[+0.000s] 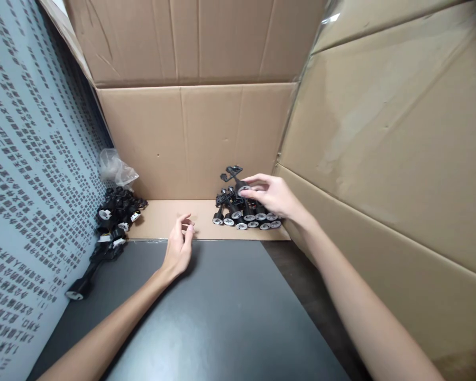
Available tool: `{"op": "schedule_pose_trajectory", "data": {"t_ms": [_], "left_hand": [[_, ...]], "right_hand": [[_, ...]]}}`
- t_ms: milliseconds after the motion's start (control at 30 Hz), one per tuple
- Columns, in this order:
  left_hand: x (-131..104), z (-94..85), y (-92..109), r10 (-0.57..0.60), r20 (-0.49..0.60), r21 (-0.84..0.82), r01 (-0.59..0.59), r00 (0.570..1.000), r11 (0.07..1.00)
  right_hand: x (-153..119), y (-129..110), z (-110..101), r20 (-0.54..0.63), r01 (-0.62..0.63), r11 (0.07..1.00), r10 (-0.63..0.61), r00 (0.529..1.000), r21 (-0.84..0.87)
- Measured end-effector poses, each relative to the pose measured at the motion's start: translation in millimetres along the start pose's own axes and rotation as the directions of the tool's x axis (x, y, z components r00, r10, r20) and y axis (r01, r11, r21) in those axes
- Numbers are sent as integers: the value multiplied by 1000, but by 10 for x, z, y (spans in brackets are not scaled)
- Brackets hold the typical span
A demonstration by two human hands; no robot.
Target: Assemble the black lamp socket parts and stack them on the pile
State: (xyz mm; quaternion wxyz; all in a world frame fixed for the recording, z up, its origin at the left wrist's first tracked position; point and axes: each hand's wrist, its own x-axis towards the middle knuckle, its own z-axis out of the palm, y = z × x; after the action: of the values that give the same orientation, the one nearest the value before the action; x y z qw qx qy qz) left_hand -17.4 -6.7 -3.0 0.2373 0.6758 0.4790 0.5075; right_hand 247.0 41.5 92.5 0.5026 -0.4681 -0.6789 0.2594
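My right hand point(275, 197) is closed in a pinch on a black part with a round pale end point(243, 186) and a thin bent stem with black pieces at its top. It holds this part just above a stacked row of similar black parts point(241, 223), whose round white-grey ends face me. My left hand point(179, 246) hovers over the far edge of the dark grey board point(222, 307). Its fingers are loosely curved and apart, with nothing visible between them.
At the left, a loose heap of black parts point(119, 209) with white ends lies against a printed light-blue panel point(31, 174). One long black part point(81, 286) lies nearer me. A clear plastic bag point(117, 168) rests behind the heap. Cardboard walls point(210, 143) rise behind and to the right.
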Motion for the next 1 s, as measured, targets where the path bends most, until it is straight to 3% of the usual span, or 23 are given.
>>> {"op": "schedule_pose_trajectory", "data": {"t_ms": [67, 167, 267, 433, 700, 833, 933, 1000], "left_hand": [[0, 0, 2, -2, 7, 10, 2, 1000, 1000], [5, -1, -1, -11, 11, 15, 11, 1000, 1000], [13, 0, -14, -18, 33, 16, 18, 999, 1000], [25, 3, -47, -21, 82, 24, 19, 996, 1000], [16, 3, -46, -17, 160, 100, 0, 987, 995], [12, -2, -36, 3, 188, 147, -31, 982, 989], [8, -7, -18, 4, 191, 160, -35, 982, 987], [5, -12, 6, -1, 189, 154, -29, 982, 988]], "right_hand": [[-2, 80, -264, -26, -67, 986, 64, 998, -150], [-12, 229, -499, -34, -167, 923, 166, 986, -347], [-11, 330, -574, -58, -223, 876, 219, 974, -428], [3, 366, -569, -113, -230, 851, 200, 973, -473], [4, 278, -623, -172, -270, 867, 216, 961, -419], [8, 244, -638, -179, -225, 910, 171, 969, -348], [9, 230, -608, -137, -195, 952, 166, 977, -236], [-3, 182, -538, -46, -175, 976, 170, 984, -131]]}}
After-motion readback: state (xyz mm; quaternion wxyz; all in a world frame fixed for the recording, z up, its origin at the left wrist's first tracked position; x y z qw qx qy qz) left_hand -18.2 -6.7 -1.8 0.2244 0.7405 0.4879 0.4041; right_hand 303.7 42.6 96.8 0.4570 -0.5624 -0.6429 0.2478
